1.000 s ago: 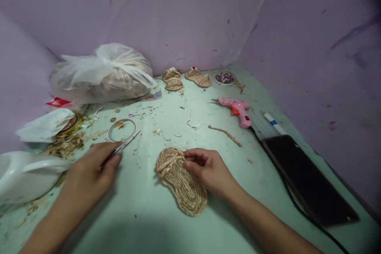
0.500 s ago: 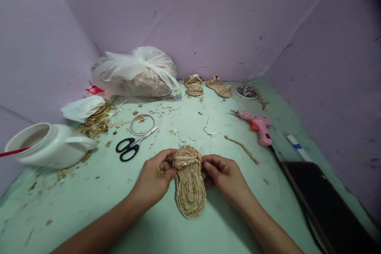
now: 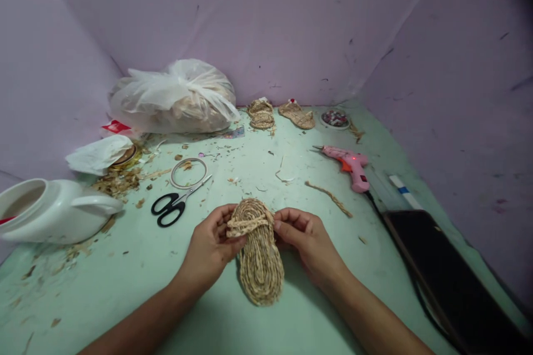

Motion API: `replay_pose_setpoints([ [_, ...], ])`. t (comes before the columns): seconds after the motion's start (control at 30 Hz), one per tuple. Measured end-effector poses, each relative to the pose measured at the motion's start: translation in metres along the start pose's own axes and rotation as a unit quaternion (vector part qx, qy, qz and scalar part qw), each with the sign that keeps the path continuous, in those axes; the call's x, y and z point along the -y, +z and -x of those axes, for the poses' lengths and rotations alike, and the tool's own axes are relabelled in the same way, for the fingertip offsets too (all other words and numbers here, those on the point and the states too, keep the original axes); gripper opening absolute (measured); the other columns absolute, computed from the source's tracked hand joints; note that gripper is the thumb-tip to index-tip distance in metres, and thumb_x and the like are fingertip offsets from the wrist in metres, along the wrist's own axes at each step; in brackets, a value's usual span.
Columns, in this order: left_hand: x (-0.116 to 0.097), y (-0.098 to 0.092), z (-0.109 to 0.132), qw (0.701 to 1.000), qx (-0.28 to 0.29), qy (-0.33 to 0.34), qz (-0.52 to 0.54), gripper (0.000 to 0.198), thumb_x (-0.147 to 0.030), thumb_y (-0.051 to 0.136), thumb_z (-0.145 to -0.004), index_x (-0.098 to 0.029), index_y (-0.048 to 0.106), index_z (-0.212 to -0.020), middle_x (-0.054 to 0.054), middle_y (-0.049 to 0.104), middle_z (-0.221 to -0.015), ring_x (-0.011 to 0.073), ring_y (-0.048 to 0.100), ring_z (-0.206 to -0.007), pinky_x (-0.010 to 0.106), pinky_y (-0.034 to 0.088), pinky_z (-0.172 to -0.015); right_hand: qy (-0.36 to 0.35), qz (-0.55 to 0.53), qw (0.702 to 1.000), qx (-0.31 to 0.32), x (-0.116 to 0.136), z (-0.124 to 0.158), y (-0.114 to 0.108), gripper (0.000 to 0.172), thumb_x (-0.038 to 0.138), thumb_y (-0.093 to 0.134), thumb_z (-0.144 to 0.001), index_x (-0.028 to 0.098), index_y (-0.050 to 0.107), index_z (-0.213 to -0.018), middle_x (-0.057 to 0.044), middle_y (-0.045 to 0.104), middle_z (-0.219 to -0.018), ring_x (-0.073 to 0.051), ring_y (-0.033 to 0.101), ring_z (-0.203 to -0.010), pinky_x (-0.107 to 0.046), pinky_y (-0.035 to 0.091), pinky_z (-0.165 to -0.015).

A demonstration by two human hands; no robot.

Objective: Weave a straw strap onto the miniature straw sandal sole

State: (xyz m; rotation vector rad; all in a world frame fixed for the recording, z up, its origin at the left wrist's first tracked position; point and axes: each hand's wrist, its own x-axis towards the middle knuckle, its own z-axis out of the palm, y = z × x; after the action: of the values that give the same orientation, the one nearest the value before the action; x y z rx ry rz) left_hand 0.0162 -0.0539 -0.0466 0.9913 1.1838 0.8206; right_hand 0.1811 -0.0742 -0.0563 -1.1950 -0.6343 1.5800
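A woven straw slipper [image 3: 261, 269] of coiled, braided fibre lies at the near middle of the table, its toe end pointing away from me. A braided strap [image 3: 249, 226] crosses its upper part. My left hand [image 3: 214, 244] pinches the left end of the strap at the slipper's edge, thumb near the sole. On the other side, my right hand [image 3: 300, 236] grips the strap's right end between thumb and fingers. Some fingertips of both hands are hidden behind the slipper.
Black-handled scissors [image 3: 177, 204] and a tape ring [image 3: 189, 172] lie left. A pink glue gun [image 3: 347, 163], its light lit, a braided cord piece [image 3: 328, 198] and a dark phone [image 3: 441, 272] are right. A white jug [image 3: 58, 211], plastic bag [image 3: 179, 100] and small sandals [image 3: 296, 113] stand farther out.
The camera view has shifted slightly, so the table things appear farther left. The slipper has tilted a little, and its strap now slants, lower at the left hand. Both hands keep their hold.
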Motion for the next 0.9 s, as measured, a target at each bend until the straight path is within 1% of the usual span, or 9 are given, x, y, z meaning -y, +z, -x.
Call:
replay_pose_setpoints([
  [0.07,0.0020,-0.0007,0.0007,0.999,0.016,-0.013,0.038,0.057,-0.020,0.074,-0.058,-0.016,0.049,-0.109,0.009,0.063,-0.103,0.0208,0.060,-0.090,0.029,0.050,-0.075,-0.001,-0.037,0.999,0.001,-0.0017,0.0014,0.0013,0.024,0.031,0.076,-0.056,0.013,0.060,-0.062,0.001,0.059,-0.056,-0.009,0.054,-0.050,-0.023,0.047,-0.053],
  [0.1,0.0035,-0.0014,0.0006,0.998,0.026,-0.018,0.052,0.058,-0.020,0.073,-0.059,-0.017,0.048,-0.111,0.009,0.063,-0.103,0.0203,0.061,-0.089,0.029,0.050,-0.074,0.000,-0.051,0.999,0.002,-0.0021,0.0020,0.0018,0.024,0.030,0.076,-0.057,0.014,0.060,-0.062,0.001,0.059,-0.057,-0.009,0.055,-0.050,-0.024,0.048,-0.053],
  [0.17,0.0062,-0.0029,-0.0002,0.996,0.044,-0.026,0.072,0.053,-0.020,0.072,-0.062,-0.017,0.049,-0.109,0.008,0.065,-0.096,0.0190,0.061,-0.084,0.028,0.050,-0.073,0.002,-0.072,0.997,0.005,-0.0019,0.0031,0.0030,0.022,0.029,0.075,-0.058,0.014,0.060,-0.063,0.002,0.060,-0.057,-0.009,0.055,-0.050,-0.023,0.048,-0.053],
  [0.23,0.0080,-0.0039,-0.0014,0.994,0.048,-0.030,0.092,0.047,-0.019,0.072,-0.063,-0.016,0.052,-0.105,0.006,0.065,-0.091,0.0173,0.061,-0.080,0.027,0.049,-0.071,0.004,-0.084,0.996,0.008,-0.0007,0.0044,0.0046,0.021,0.027,0.074,-0.058,0.014,0.059,-0.062,0.002,0.060,-0.056,-0.009,0.056,-0.049,-0.022,0.048,-0.052],
  [0.4,0.0087,-0.0039,-0.0020,0.989,0.044,-0.033,0.135,0.045,-0.017,0.072,-0.063,-0.017,0.054,-0.103,0.006,0.065,-0.091,0.0165,0.061,-0.078,0.026,0.049,-0.070,0.019,-0.104,0.994,0.011,0.0012,0.0061,0.0094,0.020,0.024,0.073,-0.056,0.015,0.055,-0.059,0.003,0.058,-0.053,-0.008,0.054,-0.047,-0.022,0.047,-0.051],
  [0.57,0.0082,-0.0032,-0.0009,0.989,0.032,-0.033,0.139,0.046,-0.016,0.073,-0.060,-0.018,0.055,-0.103,0.006,0.066,-0.092,0.0175,0.061,-0.078,0.027,0.049,-0.069,0.030,-0.117,0.993,0.013,0.0009,0.0058,0.0104,0.019,0.022,0.071,-0.057,0.015,0.054,-0.060,0.003,0.058,-0.055,-0.008,0.053,-0.048,-0.022,0.047,-0.051],
  [0.7,0.0082,-0.0031,-0.0005,0.991,0.019,-0.025,0.129,0.049,-0.016,0.073,-0.059,-0.017,0.054,-0.104,0.006,0.066,-0.092,0.0186,0.062,-0.081,0.027,0.049,-0.071,0.043,-0.128,0.990,0.026,0.0002,0.0057,0.0075,0.015,0.019,0.068,-0.056,0.015,0.055,-0.059,0.002,0.058,-0.055,-0.009,0.054,-0.050,-0.021,0.047,-0.050],
  [0.83,0.0089,-0.0026,-0.0017,0.993,0.022,-0.018,0.114,0.050,-0.016,0.072,-0.061,-0.017,0.052,-0.106,0.009,0.065,-0.098,0.0215,0.062,-0.087,0.029,0.049,-0.072,0.056,-0.137,0.989,0.006,-0.0012,0.0045,0.0049,0.008,0.016,0.062,-0.055,0.015,0.055,-0.059,0.001,0.057,-0.053,-0.010,0.053,-0.048,-0.022,0.047,-0.048],
  [0.9,0.0093,-0.0026,-0.0025,0.993,0.021,-0.011,0.113,0.050,-0.015,0.071,-0.062,-0.017,0.051,-0.107,0.009,0.065,-0.100,0.0210,0.062,-0.087,0.028,0.049,-0.073,0.069,-0.152,0.986,0.003,-0.0007,0.0040,0.0046,0.006,0.016,0.057,-0.056,0.014,0.056,-0.062,-0.001,0.060,-0.055,-0.012,0.056,-0.048,-0.023,0.047,-0.047],
])
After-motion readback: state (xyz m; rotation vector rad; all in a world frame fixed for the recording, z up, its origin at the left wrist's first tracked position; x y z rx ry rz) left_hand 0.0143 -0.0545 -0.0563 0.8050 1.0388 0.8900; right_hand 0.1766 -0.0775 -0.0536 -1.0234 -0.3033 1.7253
